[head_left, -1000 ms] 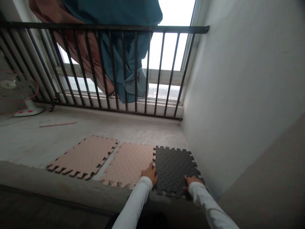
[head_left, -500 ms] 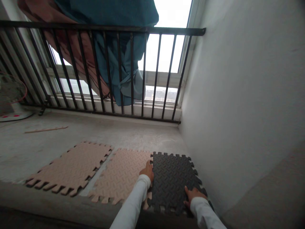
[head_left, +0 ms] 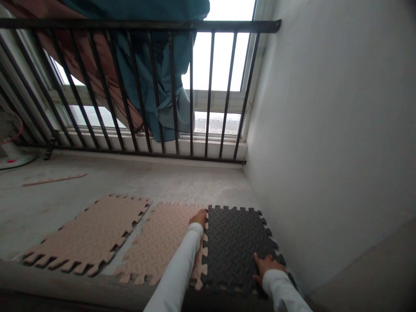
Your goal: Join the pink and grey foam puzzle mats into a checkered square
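Touching one black tile (head_left: 235, 242): left hand (head_left: 198, 218), right hand (head_left: 268, 265); two beige tiles (head_left: 162, 242) (head_left: 87, 234) beside

The left sleeve (head_left: 175, 273) and right sleeve (head_left: 282, 292) are long, white and plain, cut from a smooth, close-fitting fabric that ends snugly at the base of each hand. The left hand (head_left: 198, 218) and right hand (head_left: 268, 265) are bare.

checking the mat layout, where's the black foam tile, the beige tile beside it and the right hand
black foam tile (head_left: 235, 245): head view, middle of top face
beige foam tile (head_left: 156, 240): head view, top face
right hand (head_left: 268, 264): head view, back of hand
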Available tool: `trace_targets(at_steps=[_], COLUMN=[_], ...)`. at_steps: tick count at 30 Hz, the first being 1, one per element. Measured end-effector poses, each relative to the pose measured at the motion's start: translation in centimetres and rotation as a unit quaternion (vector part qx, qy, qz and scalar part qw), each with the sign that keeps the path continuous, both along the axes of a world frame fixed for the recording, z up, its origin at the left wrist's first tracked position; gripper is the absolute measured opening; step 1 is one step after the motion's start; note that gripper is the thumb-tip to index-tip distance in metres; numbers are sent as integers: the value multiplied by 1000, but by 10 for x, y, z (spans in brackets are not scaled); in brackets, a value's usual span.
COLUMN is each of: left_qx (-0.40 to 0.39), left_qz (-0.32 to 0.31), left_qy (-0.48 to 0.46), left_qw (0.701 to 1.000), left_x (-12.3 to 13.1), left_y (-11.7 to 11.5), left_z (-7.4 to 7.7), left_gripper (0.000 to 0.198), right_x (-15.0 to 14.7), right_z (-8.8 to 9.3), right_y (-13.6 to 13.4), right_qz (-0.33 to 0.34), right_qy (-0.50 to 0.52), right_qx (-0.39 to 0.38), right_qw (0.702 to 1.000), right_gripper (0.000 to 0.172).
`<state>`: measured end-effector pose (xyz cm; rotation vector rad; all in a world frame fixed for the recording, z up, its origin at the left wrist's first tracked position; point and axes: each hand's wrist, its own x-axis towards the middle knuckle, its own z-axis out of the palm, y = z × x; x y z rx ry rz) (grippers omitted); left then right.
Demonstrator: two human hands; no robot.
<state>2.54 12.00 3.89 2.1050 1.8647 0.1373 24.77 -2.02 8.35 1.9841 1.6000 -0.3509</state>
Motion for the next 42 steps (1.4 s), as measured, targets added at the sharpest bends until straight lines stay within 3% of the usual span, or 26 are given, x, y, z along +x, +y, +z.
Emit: trace_targets(at_steps=[5, 15, 21, 24, 27, 29, 33, 36, 39, 42], left_qx=[13, 68, 12, -17, -18, 1, 57, 51, -11, -10], left_qz=[4, -32, -15, -8, 22, 68, 198, 309, 291, 252], left_qy=[14, 69, -11, -49, -58, -43, 32, 142, 223, 232], left_qw=[1000, 995, 1000, 999, 998, 997, 978, 939, 931, 939], left_x=[6, 15, 17, 8, -22, -58, -155, -218, -251, -261], left_y=[2, -16, 3, 9, -2, -21, -83, -129, -154, -161], left_z=[-6, -13, -5, -1, 3, 8, 23, 29, 26, 19], left_gripper=[32, 44, 56, 45, 41, 42, 34, 31, 32, 38], right_x=[-1, -2, -4, -5, -3, -1, 3, 3, 2, 3], right_z=[1, 1, 7, 11, 10, 7, -1, -3, -2, -2], right_y=[0, 0, 1, 1, 1, 2, 5, 7, 8, 9], right_qz=[-11, -4, -6, -2, -1, 3, 19, 25, 29, 27], right_qy=[6, 6, 9, 18, 25, 29, 34, 35, 37, 40], right_qx=[-2, 4, -6, -15, -20, -16, -3, -7, -13, -13], right_qw=[1000, 1000, 1000, 1000, 999, 999, 999, 999, 999, 999], right_gripper=[70, 70, 71, 69, 67, 66, 65, 64, 64, 63])
